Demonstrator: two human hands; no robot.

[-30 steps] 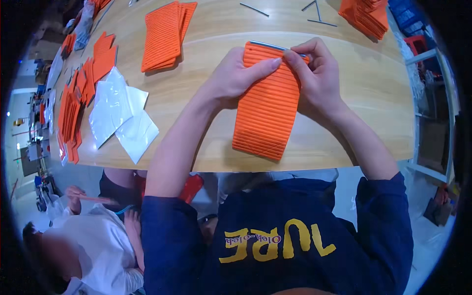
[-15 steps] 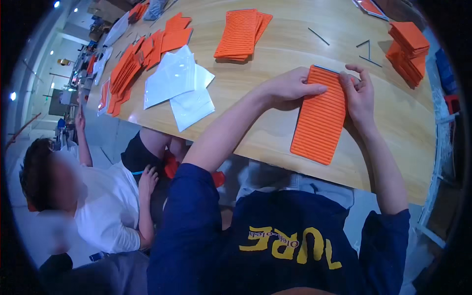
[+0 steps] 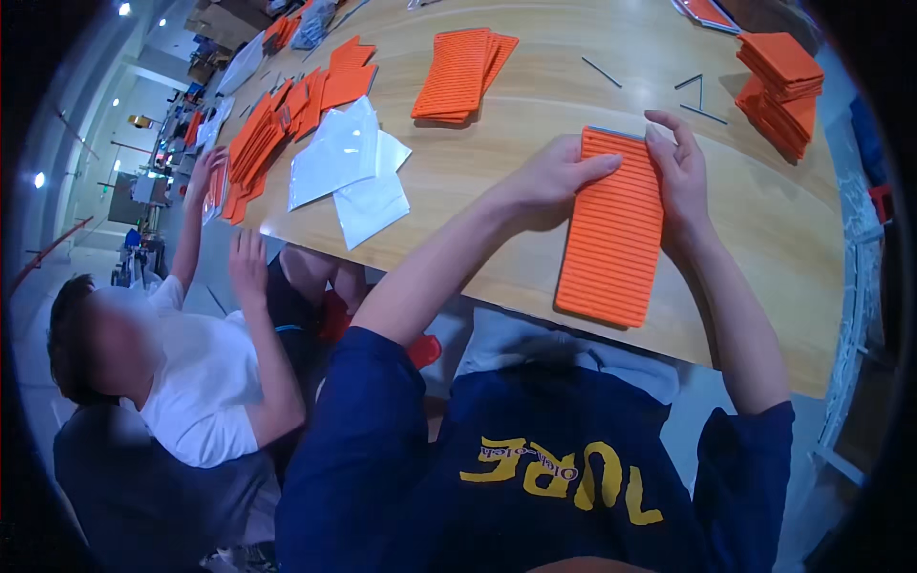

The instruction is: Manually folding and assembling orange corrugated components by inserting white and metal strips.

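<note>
A long orange ribbed panel (image 3: 611,248) lies at the table's near edge, its long side pointing toward me. A thin dark strip (image 3: 616,132) runs along its far edge. My left hand (image 3: 565,181) grips the upper left side, thumb on top and fingers hidden underneath. On the upper right corner, my right hand (image 3: 680,177) presses with its thumb at the edge; the index finger is bent up above the corner and the other fingers are partly hidden.
Thin dark sticks (image 3: 602,72) lie beyond the panel. Orange panels are stacked at the far middle (image 3: 449,81) and right (image 3: 781,72). Clear plastic bags (image 3: 334,158) and an orange pile (image 3: 256,143) lie left. A co-worker in a white shirt (image 3: 205,382) sits at my left.
My right fingers have drawn closer to the panel's upper right corner, and its right side looks straighter. The co-worker has raised one hand from the lap, the other touching the table's edge.
</note>
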